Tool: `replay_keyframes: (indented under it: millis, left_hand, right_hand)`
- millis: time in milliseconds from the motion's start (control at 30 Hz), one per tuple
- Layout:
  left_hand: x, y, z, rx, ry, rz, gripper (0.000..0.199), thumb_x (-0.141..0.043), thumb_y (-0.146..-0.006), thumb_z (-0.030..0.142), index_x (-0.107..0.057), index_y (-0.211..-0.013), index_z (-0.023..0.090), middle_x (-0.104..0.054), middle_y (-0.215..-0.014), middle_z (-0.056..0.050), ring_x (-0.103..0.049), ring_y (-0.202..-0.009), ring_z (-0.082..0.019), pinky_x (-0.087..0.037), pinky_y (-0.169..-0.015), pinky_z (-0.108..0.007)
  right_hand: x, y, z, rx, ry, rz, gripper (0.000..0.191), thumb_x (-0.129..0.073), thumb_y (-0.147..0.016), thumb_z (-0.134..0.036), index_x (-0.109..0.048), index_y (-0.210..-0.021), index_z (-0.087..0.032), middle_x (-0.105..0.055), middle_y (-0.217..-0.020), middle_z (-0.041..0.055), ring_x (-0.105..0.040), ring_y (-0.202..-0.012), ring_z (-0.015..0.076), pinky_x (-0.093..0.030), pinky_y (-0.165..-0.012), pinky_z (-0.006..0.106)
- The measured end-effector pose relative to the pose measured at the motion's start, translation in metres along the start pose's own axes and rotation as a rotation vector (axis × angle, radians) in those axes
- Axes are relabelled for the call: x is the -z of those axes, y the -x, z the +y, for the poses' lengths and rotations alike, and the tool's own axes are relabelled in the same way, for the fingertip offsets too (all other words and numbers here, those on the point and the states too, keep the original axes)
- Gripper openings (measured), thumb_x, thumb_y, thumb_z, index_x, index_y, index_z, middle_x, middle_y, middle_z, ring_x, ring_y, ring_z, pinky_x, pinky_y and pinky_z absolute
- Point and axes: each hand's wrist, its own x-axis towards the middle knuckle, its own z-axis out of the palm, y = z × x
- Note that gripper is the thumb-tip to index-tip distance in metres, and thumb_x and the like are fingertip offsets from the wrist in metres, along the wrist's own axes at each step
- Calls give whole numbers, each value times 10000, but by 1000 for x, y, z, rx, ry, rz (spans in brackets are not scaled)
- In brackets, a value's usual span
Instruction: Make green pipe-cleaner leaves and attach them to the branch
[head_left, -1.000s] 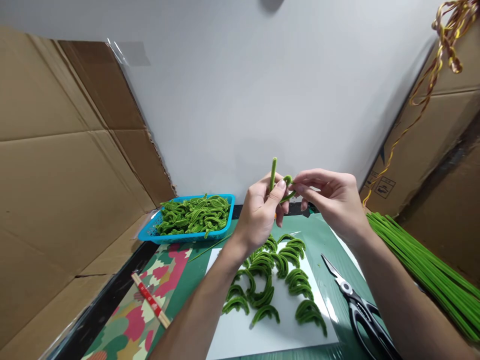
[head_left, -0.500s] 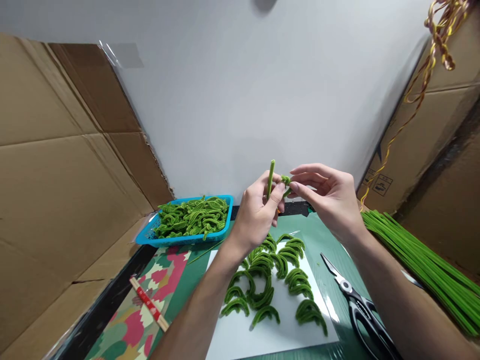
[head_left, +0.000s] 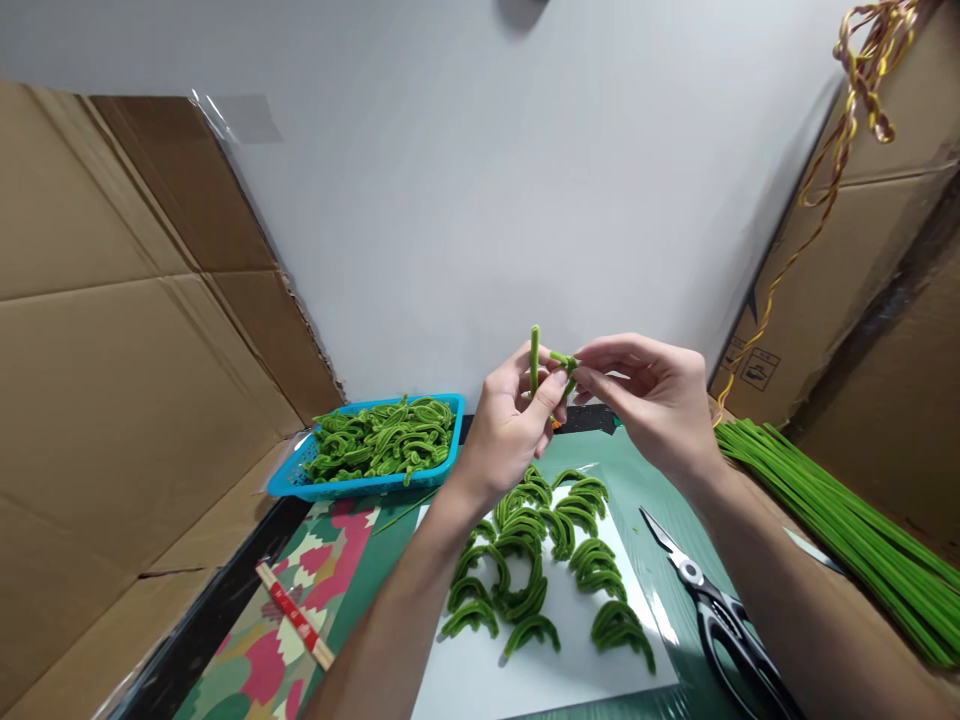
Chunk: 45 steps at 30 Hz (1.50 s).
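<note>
Between my hands is a green pipe cleaner (head_left: pixel 535 350), bent, with one straight end standing up past my left fingers. My left hand (head_left: pixel 516 415) pinches it between thumb and fingers. The thumb and fingertips of my right hand (head_left: pixel 651 395) close on a small twisted part of it, just right of the left thumb. Part of the piece is hidden by my fingers. Below my hands, several curved green pipe cleaner pieces (head_left: pixel 532 630) lie in bunches on a white sheet (head_left: pixel 570 670).
A blue basket (head_left: pixel 360 487) at the left holds many bent green pieces. Black-handled scissors (head_left: pixel 694 575) lie right of the sheet. Long straight pipe cleaners (head_left: pixel 847 540) are stacked at far right. Wrapped chopsticks (head_left: pixel 294 613) lie at left. Cardboard (head_left: pixel 112 380) flanks the table.
My right fingertips have moved slightly left, closer to the left hand. A short end of the pipe cleaner now points left above the left thumb. The view has shifted a little.
</note>
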Motion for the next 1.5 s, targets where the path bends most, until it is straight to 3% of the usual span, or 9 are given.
replay_keyframes:
  millis: [200, 300, 533, 767, 933, 1133, 1367, 1500]
  left_hand:
    - [6, 0, 3, 22, -77, -41, 136, -712, -987, 294, -612, -966, 205, -602, -715, 58, -433, -484, -36, -381, -474, -170]
    - [9, 0, 3, 31, -89, -62, 127, -709, -979, 278, -608, -960, 204, -599, -732, 52, -442, -523, -51, -394, -516, -188]
    - [11, -1, 0, 57, -168, -138, 185, -686, -988, 285, -574, -878, 187, -501, -724, 55, -406, -582, -68, -355, -553, -214]
    - [7, 0, -1, 84, -137, -156, 176, -667, -1006, 310, -556, -924, 200, -440, -728, 64, -336, -571, -70, -300, -529, -225]
    - [8, -2, -1, 159, -8, -191, 222, -719, -974, 381, -612, -1035, 196, -397, -699, 77, -288, -518, -63, -257, -475, -229]
    - [6, 0, 5, 195, -46, -321, 319, -649, -1019, 485, -621, -893, 193, -350, -640, 61, -224, -496, -79, -201, -439, -264]
    - [8, 2, 9, 250, -37, -351, 351, -649, -1022, 497, -572, -863, 195, -484, -727, 21, -358, -504, -68, -261, -420, -224]
    - [11, 3, 12, 267, -1, -379, 296, -663, -1025, 472, -594, -946, 196, -552, -719, 31, -390, -466, -55, -310, -409, -201]
  right_hand:
    - [3, 1, 6, 37, 91, -44, 104, -798, -891, -207, -821, -992, -211, -800, -906, 26, -750, -722, 154, -686, -711, 319]
    - [4, 1, 7, 37, 100, -69, 99, -801, -897, -219, -825, -992, -206, -803, -917, 29, -747, -739, 150, -678, -734, 316]
    - [9, -1, 5, 66, 287, -112, 96, -761, -939, -273, -810, -893, -204, -772, -835, 15, -697, -702, 132, -594, -627, 276]
    - [9, -1, 4, 101, 347, -83, 93, -749, -950, -270, -803, -906, -209, -772, -844, 13, -684, -723, 135, -579, -651, 283]
    - [17, -4, 0, 134, 356, -166, 153, -687, -1008, -298, -803, -946, -219, -753, -893, 25, -672, -772, 135, -562, -622, 261]
    - [23, -4, -8, 206, 381, -221, 181, -634, -1036, -245, -811, -1071, -267, -742, -1070, 41, -706, -926, 170, -606, -703, 297]
    - [25, -4, -10, 335, 515, -229, 337, -507, -1075, -191, -762, -1260, -312, -668, -1364, 76, -690, -1098, 212, -603, -884, 389]
    - [29, -6, -6, 371, 553, -249, 270, -533, -1071, -196, -779, -1167, -249, -748, -1146, 80, -684, -1003, 208, -574, -855, 378]
